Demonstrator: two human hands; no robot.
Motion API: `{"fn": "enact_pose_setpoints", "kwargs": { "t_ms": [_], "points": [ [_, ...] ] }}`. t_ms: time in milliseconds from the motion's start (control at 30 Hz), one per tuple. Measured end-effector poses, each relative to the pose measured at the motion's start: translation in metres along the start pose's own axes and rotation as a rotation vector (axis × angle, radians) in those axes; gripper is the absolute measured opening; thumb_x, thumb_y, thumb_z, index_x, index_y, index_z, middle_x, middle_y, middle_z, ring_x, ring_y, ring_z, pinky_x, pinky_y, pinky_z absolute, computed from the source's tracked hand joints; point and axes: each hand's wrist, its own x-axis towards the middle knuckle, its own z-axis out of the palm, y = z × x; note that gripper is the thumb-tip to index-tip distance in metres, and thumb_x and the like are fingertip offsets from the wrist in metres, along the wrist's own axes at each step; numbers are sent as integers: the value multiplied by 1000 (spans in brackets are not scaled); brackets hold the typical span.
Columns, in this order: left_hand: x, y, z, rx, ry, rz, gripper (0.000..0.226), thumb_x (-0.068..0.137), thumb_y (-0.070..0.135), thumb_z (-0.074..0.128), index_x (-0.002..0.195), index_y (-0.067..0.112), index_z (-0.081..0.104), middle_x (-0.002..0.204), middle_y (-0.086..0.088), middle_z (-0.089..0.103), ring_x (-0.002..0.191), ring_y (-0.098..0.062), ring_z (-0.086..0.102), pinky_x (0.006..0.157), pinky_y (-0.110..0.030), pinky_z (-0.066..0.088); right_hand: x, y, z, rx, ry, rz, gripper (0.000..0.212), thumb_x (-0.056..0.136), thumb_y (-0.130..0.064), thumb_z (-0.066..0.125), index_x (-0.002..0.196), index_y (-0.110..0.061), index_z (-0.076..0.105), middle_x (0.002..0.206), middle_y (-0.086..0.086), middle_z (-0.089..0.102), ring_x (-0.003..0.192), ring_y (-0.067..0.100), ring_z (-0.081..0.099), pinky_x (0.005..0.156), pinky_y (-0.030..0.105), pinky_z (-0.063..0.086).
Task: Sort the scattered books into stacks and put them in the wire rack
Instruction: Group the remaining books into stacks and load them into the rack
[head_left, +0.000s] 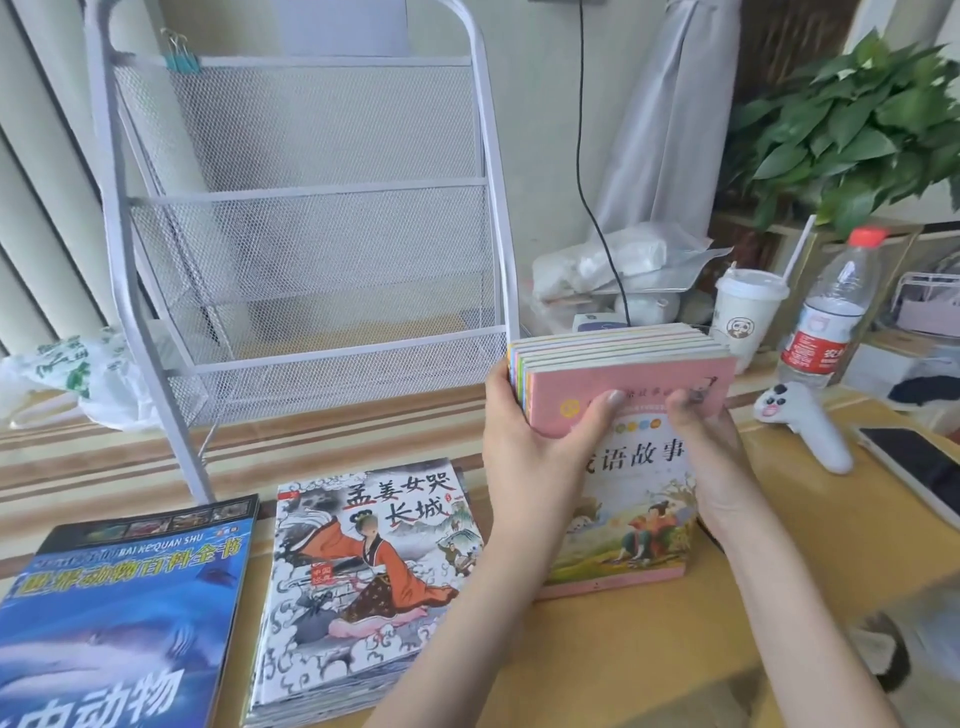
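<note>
- Both hands grip a pink stack (621, 374) upright, beside the empty rack (311, 249): left hand (535, 441) wraps the spines, right hand (711, 436) pinches the cover.
- Risk: thin books could fan out and slip — the fingers (605, 405) clamp only the lower edge.
- Two stacks (371, 587) lie on the worktop (649, 649) — likely unshelved.

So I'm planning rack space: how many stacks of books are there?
3: the blue stack at the left, the middle stack beside it, and the pink stack held in both hands.
</note>
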Motion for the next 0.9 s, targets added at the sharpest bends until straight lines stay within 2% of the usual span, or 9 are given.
{"fn": "enact_pose_setpoints", "kwargs": {
  "t_ms": [67, 133, 233, 367, 500, 600, 700, 800, 900],
  "points": [
    [0, -4, 1, 34, 25, -10, 48, 65, 44, 82, 99, 30, 51, 89, 20, 64, 81, 3, 63, 71, -17, 48, -1, 2, 4, -8, 34, -34, 83, 39, -81, 71, 103, -30, 58, 93, -21, 71, 92, -3, 65, 73, 13, 51],
    [0, -5, 1, 66, 56, -16, 47, 63, 48, 80, 93, 28, 50, 83, 17, 64, 76, 3, 62, 67, -14, 46, 0, 5, 5, 7, 94, -29, 79, 39, -79, 72, 99, -29, 60, 89, -20, 71, 89, -2, 66, 73, 16, 53],
    [1, -4, 4, 66, 85, -16, 39, 68, 37, 82, 87, 28, 50, 80, 13, 63, 72, 3, 60, 63, -11, 43, 0, 6, 5, -3, 131, -18, 71, 40, -79, 73, 94, -33, 63, 90, -19, 72, 91, 0, 66, 79, 19, 54],
    [8, 7, 1, 15, 67, 26, 38, 68, 31, 83, 88, 25, 52, 81, 11, 63, 73, 2, 60, 64, -13, 44, 1, -11, 11, -40, 162, -90, 80, 35, -85, 68, 94, -31, 58, 83, -28, 69, 82, -12, 63, 68, 8, 48],
    [32, 47, -8, -67, 60, 157, 38, 70, 25, 83, 88, 23, 50, 78, 15, 59, 69, 6, 58, 65, -11, 44, 21, -52, 26, -49, 166, -194, 78, 37, -86, 65, 95, -35, 58, 87, -28, 68, 88, -11, 62, 79, 17, 49],
    [65, 81, -32, -75, 112, 281, 38, 71, 26, 83, 90, 19, 50, 79, 12, 57, 64, 7, 54, 64, -10, 42, 44, -93, 60, -36, 108, -295, 73, 47, -80, 66, 99, -30, 59, 90, -20, 70, 95, -1, 65, 85, 21, 50],
    [104, 111, -69, -28, 165, 405, 36, 75, 27, 79, 94, 15, 51, 82, 11, 58, 67, 8, 55, 68, -11, 44, 68, -124, 108, 26, 14, -364, 54, 56, -64, 67, 95, -28, 59, 89, -15, 69, 93, -1, 65, 83, 18, 51],
    [141, 128, -115, 105, 215, 485, 35, 76, 38, 77, 92, 30, 47, 87, 15, 59, 79, 4, 61, 79, -27, 54, 91, -139, 161, 82, -63, -404, 38, 65, -46, 61, 95, -25, 56, 89, -15, 64, 80, -13, 62, 71, 7, 45],
    [169, 126, -157, 189, 239, 558, 37, 75, 45, 74, 96, 33, 46, 93, 11, 61, 86, -3, 64, 82, -33, 54, 109, -135, 211, 149, -132, -418, 43, 66, -40, 61, 102, -17, 54, 93, -9, 63, 76, -13, 61, 68, 7, 45]
  ]
}}
